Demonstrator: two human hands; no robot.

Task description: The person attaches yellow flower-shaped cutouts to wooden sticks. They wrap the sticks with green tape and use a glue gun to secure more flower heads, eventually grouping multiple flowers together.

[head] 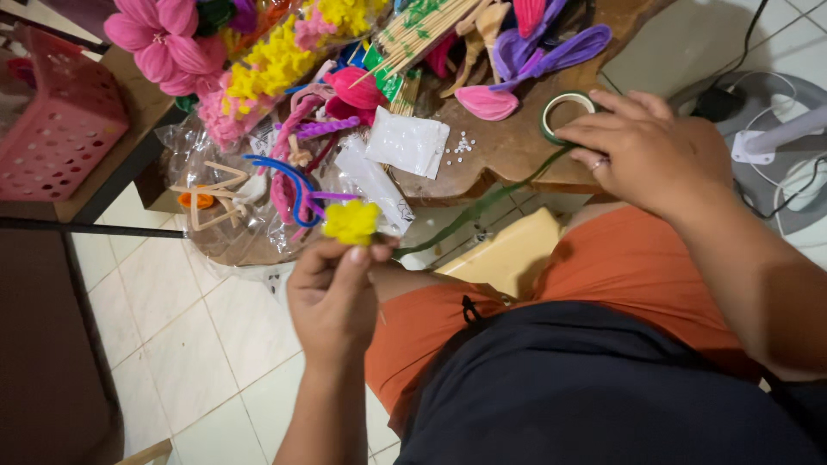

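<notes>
- Head view: the left hand [334,297] is raised near the counter's near edge, its fingers pinched shut around a small fuzzy yellow pipe-cleaner flower [351,221].
- A thin green strip of floral tape [482,207] runs from that flower up and right to the small green roll of floral tape [564,110].
- The right hand [646,155] lies on the brown wooden counter [508,146], fingers spread loosely and pressing on the roll.
- Left of the roll lie a white plastic packet [407,142], scattered tiny white beads [463,146] and bent coloured pipe cleaners [297,185].
- Far left stands a pink perforated plastic basket [56,129].
</notes>
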